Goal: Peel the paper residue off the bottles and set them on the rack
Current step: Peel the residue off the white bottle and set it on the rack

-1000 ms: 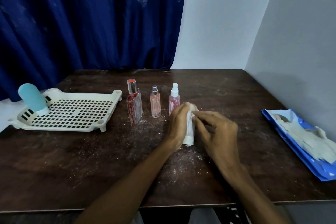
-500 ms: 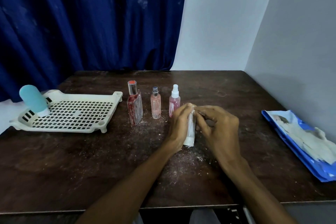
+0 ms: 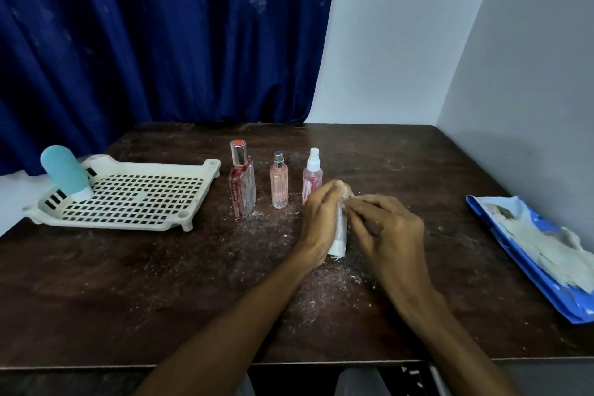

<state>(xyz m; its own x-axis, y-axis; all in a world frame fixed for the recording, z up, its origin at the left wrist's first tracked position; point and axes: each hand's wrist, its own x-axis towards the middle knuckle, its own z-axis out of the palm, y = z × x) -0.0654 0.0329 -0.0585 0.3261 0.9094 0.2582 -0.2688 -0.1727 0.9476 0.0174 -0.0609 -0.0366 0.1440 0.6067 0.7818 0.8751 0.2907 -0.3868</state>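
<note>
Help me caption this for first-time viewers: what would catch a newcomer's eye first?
The two hands at the middle of the table: the left hand grips a white bottle while the right hand pinches its upper part. Behind them three pinkish bottles stand in a row amid white crumbs. At the left, a white rack holds one blue bottle.

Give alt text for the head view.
The left hand grips a white bottle on a dark table while the right hand picks at its top. Three pink bottles stand behind; a blue bottle sits on a white rack.
</note>
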